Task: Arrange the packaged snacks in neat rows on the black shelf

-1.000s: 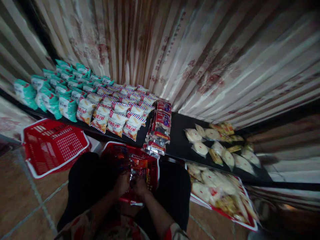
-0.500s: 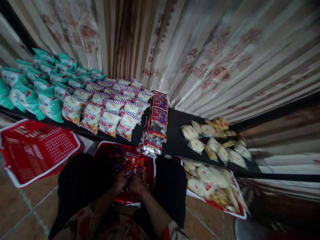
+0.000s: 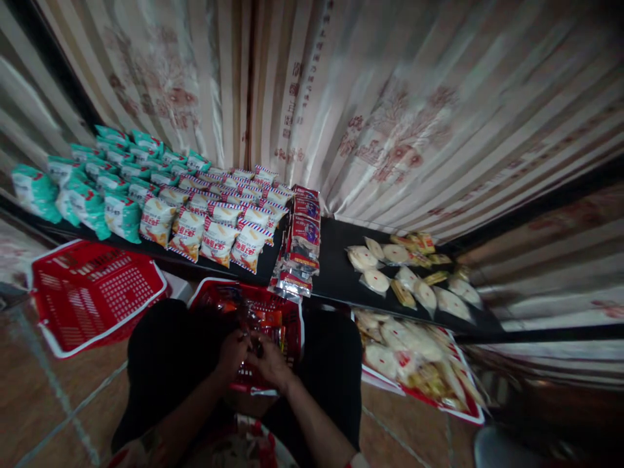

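My left hand and my right hand meet over a red basket that sits between my knees. Both have their fingers curled in and closed close together. Whatever they pinch is dark and too small to make out. Inside the basket, just beyond my fingers, lie shiny small packets in orange and red, partly covered by my hands. A stack of red and silver packets stands on the black bench right behind the basket.
White snack bags and teal snack bags fill the bench's left. Wrapped pale round items lie on its right. A red basket stands at left; another basket at right holds wrapped items. Curtains hang behind.
The view has shifted slightly, so the bags on the left appear further right. My hands have lifted a little and stay together over the basket.
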{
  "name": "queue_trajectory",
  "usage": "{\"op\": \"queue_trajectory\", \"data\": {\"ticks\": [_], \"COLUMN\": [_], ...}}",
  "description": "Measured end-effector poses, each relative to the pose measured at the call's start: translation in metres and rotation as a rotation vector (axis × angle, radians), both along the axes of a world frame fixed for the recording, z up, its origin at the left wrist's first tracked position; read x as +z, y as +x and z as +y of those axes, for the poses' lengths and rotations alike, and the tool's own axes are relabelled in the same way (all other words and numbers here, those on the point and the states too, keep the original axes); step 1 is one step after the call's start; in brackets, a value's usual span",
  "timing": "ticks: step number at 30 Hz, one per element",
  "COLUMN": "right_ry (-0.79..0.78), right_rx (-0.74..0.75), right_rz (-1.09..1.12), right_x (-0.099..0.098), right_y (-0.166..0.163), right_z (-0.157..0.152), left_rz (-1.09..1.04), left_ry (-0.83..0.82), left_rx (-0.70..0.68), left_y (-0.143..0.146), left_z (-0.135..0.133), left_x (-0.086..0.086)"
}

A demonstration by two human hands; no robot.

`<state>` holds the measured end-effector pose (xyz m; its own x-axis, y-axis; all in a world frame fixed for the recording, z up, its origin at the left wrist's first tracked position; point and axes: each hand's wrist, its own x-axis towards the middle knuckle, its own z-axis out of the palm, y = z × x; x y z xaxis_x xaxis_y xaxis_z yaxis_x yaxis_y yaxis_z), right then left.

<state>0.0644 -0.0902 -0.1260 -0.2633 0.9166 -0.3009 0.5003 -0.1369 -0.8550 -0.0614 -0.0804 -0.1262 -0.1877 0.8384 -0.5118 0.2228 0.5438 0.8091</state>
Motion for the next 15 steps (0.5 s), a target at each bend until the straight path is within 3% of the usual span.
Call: {"op": "queue_trajectory", "data": {"ticks": [5, 8, 11, 15], "right_ry": [0.121, 0.140, 0.158, 0.085], "right_rx": [0.025, 0.004, -0.057, -0.109], "right_rz": [-0.019, 0.031, 0.150, 0.322], "right_x": [0.024, 0.046, 0.070, 0.102], "right_y": [-0.002, 0.004, 0.013, 0.026], "right_z": [-0.003, 0.004, 0.015, 0.021], "left_rz": [0.054, 0.093, 0.117, 0.055], "left_ry": [0.106, 0.276, 0.452, 0.491], "left_rx": [-0.037, -0.054, 0.061, 0.195], "left_y": [-0.003, -0.006, -0.012, -0.019], "left_z": [-0.004, -0.002, 0.003, 0.009], "left_x": [0.028, 0.046, 0.061, 0.078]}}
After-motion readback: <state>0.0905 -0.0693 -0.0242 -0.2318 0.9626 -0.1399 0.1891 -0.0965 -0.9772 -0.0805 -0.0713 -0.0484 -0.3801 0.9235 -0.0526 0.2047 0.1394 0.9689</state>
